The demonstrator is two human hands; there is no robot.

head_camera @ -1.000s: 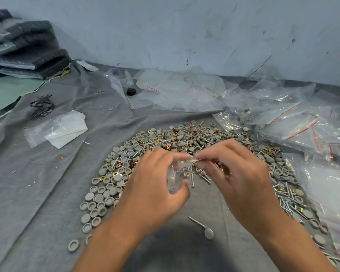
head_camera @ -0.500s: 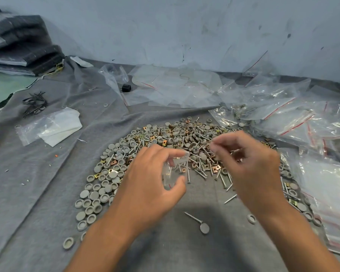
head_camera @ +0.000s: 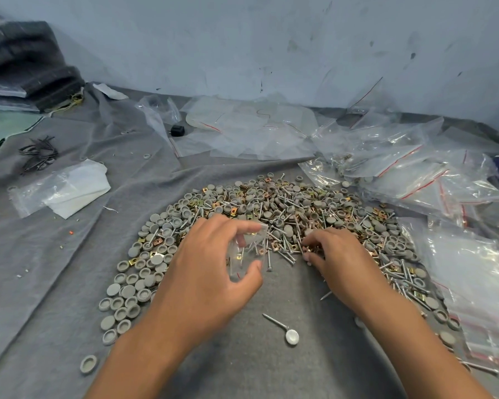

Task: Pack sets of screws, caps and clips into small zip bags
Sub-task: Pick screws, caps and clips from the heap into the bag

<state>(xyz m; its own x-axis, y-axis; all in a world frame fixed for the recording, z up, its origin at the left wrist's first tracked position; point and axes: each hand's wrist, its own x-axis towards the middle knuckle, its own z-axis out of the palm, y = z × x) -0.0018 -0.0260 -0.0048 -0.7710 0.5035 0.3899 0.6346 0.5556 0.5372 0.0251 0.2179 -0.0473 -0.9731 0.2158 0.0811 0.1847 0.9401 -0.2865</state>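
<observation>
1. Left hand [head_camera: 211, 272]: a small clear zip bag [head_camera: 247, 251] is pinched between curled fingers on top and thumb below, held just above the near edge of the parts pile; a few screws and at least one brass clip are visible through the film
2. Right hand [head_camera: 340, 260]: placed palm-down on the pile just right of the bag, fingertips [head_camera: 307, 243] curled into the brass clips [head_camera: 311, 250] and screws [head_camera: 285, 249]; whether a part is actually gripped cannot be told, the fingertips are buried in the heap
3. Pile: grey caps [head_camera: 144, 283], screws and clips are spread in an arc on the grey cloth [head_camera: 55, 283]; caps are concentrated on the left side, screws and clips mixed in the centre and on the right
4. One loose screw [head_camera: 274, 321] and a pale cap [head_camera: 292, 337] are lying apart on the cloth, near side, between the forearms
5. Clear zip bags with red strips [head_camera: 409, 174] are heaped at the far right; some are seen with parts inside
6. A flat clear bag with white paper [head_camera: 67, 188] and a bunch of dark clips [head_camera: 38, 154] are located far left, well apart from the pile
</observation>
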